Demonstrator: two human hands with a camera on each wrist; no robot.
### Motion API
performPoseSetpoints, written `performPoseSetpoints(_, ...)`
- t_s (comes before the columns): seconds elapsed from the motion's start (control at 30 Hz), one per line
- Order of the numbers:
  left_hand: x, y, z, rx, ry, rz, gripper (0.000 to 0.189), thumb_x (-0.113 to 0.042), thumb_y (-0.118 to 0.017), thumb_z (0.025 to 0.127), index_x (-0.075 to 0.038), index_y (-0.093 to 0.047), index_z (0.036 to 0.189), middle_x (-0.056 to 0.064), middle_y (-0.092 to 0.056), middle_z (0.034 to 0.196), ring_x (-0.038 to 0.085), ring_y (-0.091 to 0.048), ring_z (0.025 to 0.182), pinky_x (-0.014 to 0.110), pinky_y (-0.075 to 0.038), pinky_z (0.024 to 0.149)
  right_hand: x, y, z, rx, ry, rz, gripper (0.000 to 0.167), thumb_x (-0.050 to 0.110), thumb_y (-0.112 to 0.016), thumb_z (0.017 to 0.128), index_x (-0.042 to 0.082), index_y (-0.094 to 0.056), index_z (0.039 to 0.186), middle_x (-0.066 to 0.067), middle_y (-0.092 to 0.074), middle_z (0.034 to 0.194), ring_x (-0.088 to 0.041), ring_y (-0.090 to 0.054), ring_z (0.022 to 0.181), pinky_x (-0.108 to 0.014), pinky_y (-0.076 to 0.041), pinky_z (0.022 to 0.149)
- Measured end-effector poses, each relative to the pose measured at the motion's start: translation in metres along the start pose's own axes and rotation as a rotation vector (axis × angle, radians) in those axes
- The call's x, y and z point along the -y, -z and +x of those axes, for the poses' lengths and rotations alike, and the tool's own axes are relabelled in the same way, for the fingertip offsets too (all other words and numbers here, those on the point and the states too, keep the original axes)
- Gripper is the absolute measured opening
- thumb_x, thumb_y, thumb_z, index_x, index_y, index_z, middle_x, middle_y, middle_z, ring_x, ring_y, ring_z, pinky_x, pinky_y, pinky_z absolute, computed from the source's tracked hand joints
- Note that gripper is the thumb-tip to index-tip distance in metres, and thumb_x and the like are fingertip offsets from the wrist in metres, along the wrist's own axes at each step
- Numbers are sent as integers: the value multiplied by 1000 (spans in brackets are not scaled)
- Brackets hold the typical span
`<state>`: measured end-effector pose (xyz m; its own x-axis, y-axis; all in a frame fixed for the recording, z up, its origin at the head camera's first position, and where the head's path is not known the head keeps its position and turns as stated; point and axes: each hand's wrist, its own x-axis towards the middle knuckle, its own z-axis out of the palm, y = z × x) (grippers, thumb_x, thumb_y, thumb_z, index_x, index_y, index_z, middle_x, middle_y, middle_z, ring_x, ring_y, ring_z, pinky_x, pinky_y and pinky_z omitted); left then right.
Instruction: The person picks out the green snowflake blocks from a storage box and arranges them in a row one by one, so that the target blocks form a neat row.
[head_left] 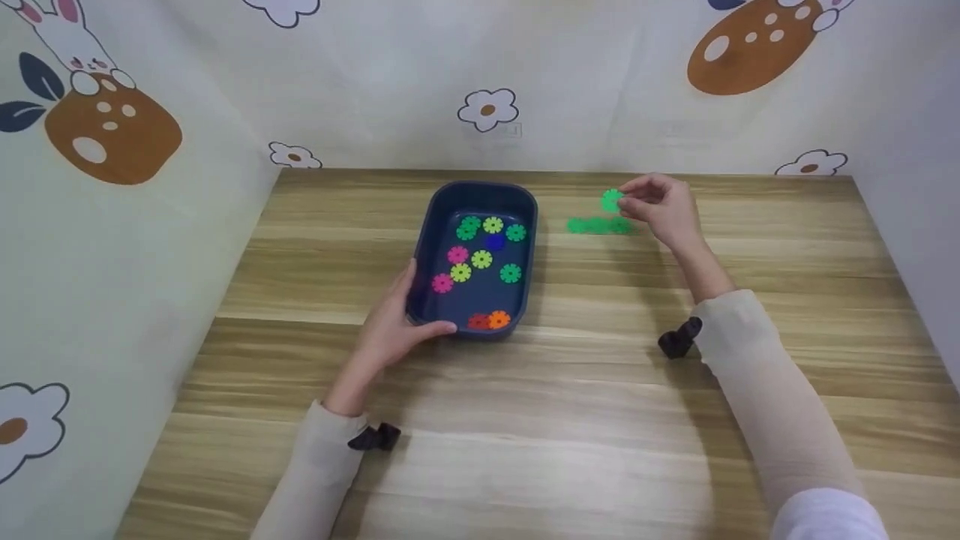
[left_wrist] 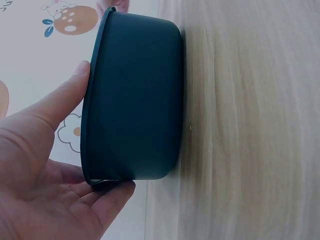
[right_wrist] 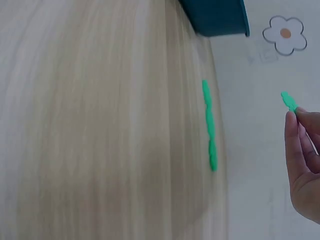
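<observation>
A dark blue plastic bin (head_left: 471, 335) stands on the table with several flower-shaped notched discs inside: green, yellow, pink, blue, red and orange. My left hand (head_left: 390, 322) holds its near left corner, thumb on the near rim and fingers along the left side; the left wrist view shows this hand (left_wrist: 45, 165) against the bin's wall (left_wrist: 135, 100). Right of the bin lies a row of green discs (head_left: 598, 226), seen edge-on as a green strip (right_wrist: 210, 127) in the right wrist view. Just above it my right hand (head_left: 664, 212) pinches one green notched disc (head_left: 611, 200) between thumb and fingertips.
The wooden table (head_left: 540, 450) meets a patterned cloth wall (head_left: 375, 97) just behind the bin and the row. More cloth rises at the left and right sides. A small black device (head_left: 679, 339) is fixed at the right cuff, another (head_left: 375, 436) at the left.
</observation>
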<state>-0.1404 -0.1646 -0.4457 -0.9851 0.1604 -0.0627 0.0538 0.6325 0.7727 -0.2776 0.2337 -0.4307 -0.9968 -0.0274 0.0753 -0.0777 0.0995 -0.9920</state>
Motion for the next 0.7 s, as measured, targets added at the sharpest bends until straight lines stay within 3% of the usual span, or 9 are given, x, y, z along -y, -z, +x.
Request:
performPoseSetpoints(0.27,2,2,-1,-10,12,-24,108,-32,-85,75,-8,-16,155,17,-23,156,31,-26,140,44,-24,112,-12,22,-3,-99,-113,-184,23,-1,-72,85,-10,-65,105,-8,-69,90,-6,-64,75,-19,-54,68)
performPoseSetpoints(0.53,3,5,-1,0,26,-17,107,-33,-85,74,-9,-18,155,18,-26,154,33,-31,138,45,-28,110,-25,39,-4,-125,-144,-333,23,3,-72,86,-7,-68,105,5,-67,83,-2,-60,75,-16,-51,67)
performPoseSetpoints(0.7,3,6,0,10,25,-25,106,-32,-84,76,-9,-17,155,17,-24,155,33,-29,139,46,-27,111,-29,44,-4,-120,-202,-308,24,1,-71,86,-8,-66,108,3,-65,86,-3,-60,77,-18,-53,72)
